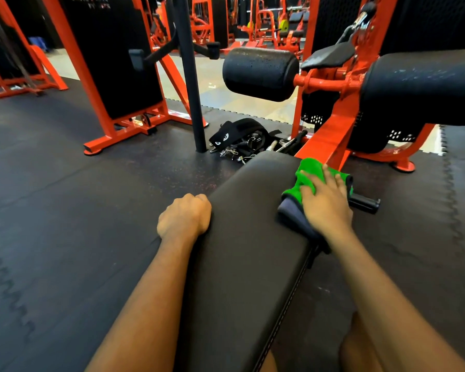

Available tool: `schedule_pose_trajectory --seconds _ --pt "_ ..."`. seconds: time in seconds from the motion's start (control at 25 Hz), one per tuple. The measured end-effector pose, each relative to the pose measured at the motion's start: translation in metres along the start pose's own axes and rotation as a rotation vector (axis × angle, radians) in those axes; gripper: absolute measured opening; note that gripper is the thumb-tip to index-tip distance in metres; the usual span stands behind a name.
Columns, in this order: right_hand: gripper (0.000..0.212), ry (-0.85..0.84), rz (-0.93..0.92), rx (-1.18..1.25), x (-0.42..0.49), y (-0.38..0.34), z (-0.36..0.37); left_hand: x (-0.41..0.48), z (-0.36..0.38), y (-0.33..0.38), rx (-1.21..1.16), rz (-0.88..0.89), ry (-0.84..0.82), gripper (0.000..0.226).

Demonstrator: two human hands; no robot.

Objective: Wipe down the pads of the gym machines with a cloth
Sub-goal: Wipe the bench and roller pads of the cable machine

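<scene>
A long black bench pad (250,210) runs from the bottom of the view toward the orange machine. My right hand (325,202) presses a green and grey cloth (304,183) flat onto the pad's right edge, fingers spread over it. My left hand (184,216) grips the pad's left edge, fingers curled round the side. Two black roller pads (261,73) (424,87) sit on the orange frame beyond the bench.
A black pole (191,76) stands ahead on the left of the bench end. Black straps and metal clips (242,140) lie on the rubber floor by it. Orange machine frames (97,84) stand left and right. A black handle (365,204) sticks out right of the cloth.
</scene>
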State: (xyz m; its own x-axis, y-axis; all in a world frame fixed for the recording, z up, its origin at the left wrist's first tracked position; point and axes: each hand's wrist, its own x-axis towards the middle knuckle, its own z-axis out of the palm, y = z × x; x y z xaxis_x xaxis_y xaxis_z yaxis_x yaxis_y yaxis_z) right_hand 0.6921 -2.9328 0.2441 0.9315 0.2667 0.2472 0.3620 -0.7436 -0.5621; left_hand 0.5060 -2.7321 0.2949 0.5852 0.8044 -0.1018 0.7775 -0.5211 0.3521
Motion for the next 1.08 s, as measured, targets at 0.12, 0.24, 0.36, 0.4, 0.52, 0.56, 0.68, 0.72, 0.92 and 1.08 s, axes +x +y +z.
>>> schedule_pose_trajectory --seconds 0.12,0.24,0.36,0.4,0.52,0.56,0.68,0.72,0.92,1.08 --pt "0.048 -0.046 -0.006 -0.058 0.006 -0.008 -0.004 0.002 0.001 -0.001 0.005 -0.002 0.000 0.046" --pt "0.050 -0.181 0.073 -0.157 0.072 -0.012 -0.015 0.006 0.002 -0.001 0.009 -0.004 -0.008 0.046" --pt "0.047 -0.334 0.028 -0.247 0.133 -0.034 -0.007 0.011 0.004 -0.002 0.020 -0.009 -0.001 0.045" --pt "0.048 -0.370 -0.026 -0.277 0.143 -0.049 0.001 0.012 0.005 -0.002 0.027 -0.008 0.007 0.045" --pt "0.054 -0.448 -0.198 -0.344 0.153 -0.093 0.027 0.010 0.007 -0.003 0.032 -0.013 0.029 0.046" --pt "0.054 -0.474 -0.259 -0.359 0.151 -0.105 0.034 0.009 0.006 -0.003 0.030 -0.015 0.030 0.047" --pt "0.047 -0.552 -0.539 -0.326 0.117 -0.123 0.043 0.006 0.004 -0.004 0.010 -0.020 0.029 0.047" --pt "0.046 -0.563 -0.652 -0.275 0.096 -0.122 0.040 0.005 0.004 -0.004 0.009 -0.021 0.039 0.047" --pt "0.041 -0.485 -0.744 -0.106 0.068 -0.073 0.019 0.004 0.004 -0.003 -0.023 -0.013 0.047 0.046" --pt "0.042 -0.416 -0.477 -0.347 0.112 -0.107 0.044 0.004 0.004 -0.005 -0.031 -0.009 0.044 0.045"
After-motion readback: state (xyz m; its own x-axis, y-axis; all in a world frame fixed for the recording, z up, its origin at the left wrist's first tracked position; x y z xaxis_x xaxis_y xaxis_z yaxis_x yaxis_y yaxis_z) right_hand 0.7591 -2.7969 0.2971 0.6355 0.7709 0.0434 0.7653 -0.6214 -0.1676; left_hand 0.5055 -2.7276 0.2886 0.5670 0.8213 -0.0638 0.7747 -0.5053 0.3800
